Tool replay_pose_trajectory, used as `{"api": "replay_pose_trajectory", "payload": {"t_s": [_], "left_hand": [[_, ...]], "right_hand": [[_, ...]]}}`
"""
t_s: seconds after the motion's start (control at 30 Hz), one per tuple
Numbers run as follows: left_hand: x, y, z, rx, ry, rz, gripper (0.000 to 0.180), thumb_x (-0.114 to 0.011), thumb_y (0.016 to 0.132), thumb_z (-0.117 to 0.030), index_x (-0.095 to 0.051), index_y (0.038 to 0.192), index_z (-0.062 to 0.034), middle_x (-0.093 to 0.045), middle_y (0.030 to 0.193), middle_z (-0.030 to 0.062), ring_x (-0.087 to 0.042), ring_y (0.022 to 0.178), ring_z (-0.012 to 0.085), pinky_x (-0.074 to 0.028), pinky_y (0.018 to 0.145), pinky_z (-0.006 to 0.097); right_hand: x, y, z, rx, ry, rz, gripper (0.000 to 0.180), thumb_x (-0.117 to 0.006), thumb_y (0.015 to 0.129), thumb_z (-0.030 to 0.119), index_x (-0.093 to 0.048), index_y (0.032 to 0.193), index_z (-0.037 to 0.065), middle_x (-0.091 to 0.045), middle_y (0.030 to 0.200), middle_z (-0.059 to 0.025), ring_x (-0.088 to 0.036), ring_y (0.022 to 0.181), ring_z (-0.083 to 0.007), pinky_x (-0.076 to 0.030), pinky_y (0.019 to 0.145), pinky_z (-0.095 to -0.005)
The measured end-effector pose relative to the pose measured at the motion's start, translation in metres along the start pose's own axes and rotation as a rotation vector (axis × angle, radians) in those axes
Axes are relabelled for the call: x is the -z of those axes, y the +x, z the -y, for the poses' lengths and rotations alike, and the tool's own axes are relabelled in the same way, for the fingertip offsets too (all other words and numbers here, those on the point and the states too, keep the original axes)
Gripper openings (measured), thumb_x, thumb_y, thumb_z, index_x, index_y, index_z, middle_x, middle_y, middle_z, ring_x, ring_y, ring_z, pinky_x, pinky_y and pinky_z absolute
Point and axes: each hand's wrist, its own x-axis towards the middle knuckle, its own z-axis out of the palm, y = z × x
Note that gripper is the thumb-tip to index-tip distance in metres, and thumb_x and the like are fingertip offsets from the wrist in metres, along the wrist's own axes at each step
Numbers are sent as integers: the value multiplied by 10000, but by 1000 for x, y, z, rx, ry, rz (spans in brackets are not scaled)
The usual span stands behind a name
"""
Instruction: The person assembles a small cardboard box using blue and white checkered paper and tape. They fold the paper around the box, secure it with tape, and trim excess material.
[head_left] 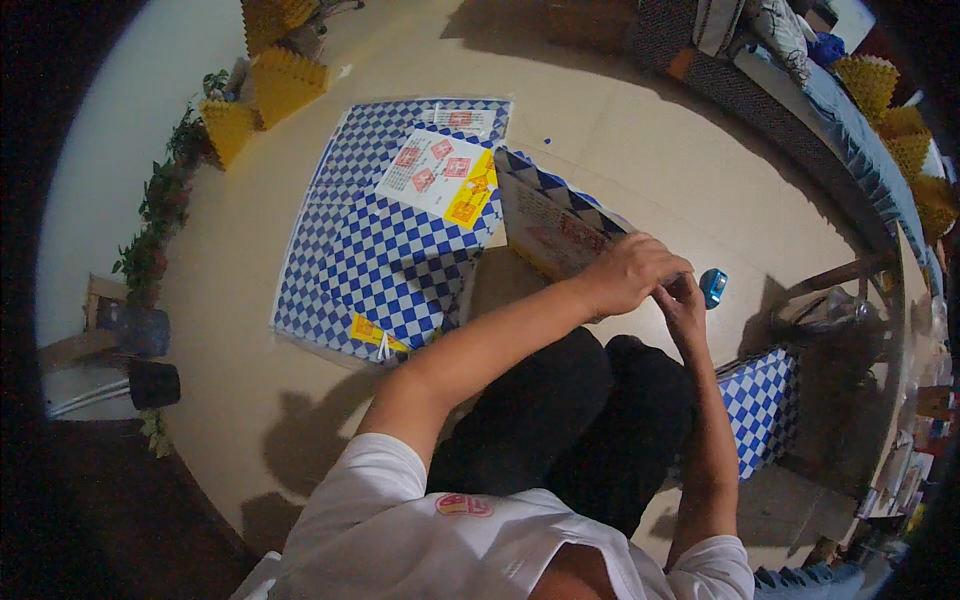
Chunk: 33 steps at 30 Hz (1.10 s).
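Note:
My left hand (pixel 628 272) is closed on the near end of a flat blue-and-white checked packet (pixel 548 218) with a printed label. The packet stands tilted on edge above the floor. Close beside it, my right hand (pixel 683 300) has its fingers pinched at the same end, touching or almost touching my left fingers; what lies between them is hidden. To the left, a pile of similar checked packets (pixel 380 240) in clear plastic lies on the floor. The top one bears a white and yellow label (pixel 435 175) with red print.
A small blue object (pixel 713 288), possibly a tape dispenser, lies right of my right hand. More checked packets (pixel 760 410) lean near a wooden table (pixel 895 370). Yellow ridged foam pieces (pixel 285 85) and green plants (pixel 160 215) line the left wall. A sofa (pixel 780 130) stands far right.

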Motion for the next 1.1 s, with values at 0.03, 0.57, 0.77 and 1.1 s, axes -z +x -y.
{"api": "replay_pose_trajectory", "payload": {"t_s": [0.03,0.57,0.77,1.1], "left_hand": [[3,0,2,-22,55,-22,356,-597,841,-37,-651,1184,-111,-692,1076,123,-631,1055,318,-425,991,463],[12,-1,17,30,162,-169,344,-637,808,11,-648,1133,-102,-706,1046,90,-660,1000,312,-441,944,444],[18,-3,14,8,165,-151,266,-571,818,16,-648,1051,-86,-685,1001,98,-635,985,314,-430,907,424],[15,-7,9,58,158,-173,300,-612,751,14,-715,1001,-116,-638,1016,96,-618,974,315,-473,884,422]], "right_hand": [[-2,0,-3,9,36,-11,313,-748,867,70,-622,1145,-2,-699,1092,-111,-657,1029,-199,-520,911,-344],[8,6,40,186,157,-61,264,-577,1011,111,-607,1256,17,-663,1198,-68,-621,1080,-155,-492,934,-290],[5,5,42,163,56,-83,224,-547,1020,71,-634,1218,12,-678,1152,-74,-619,1068,-137,-488,930,-282],[5,7,46,165,65,-14,223,-560,1014,64,-611,1213,-23,-655,1177,-86,-619,1086,-159,-479,961,-283]]}}
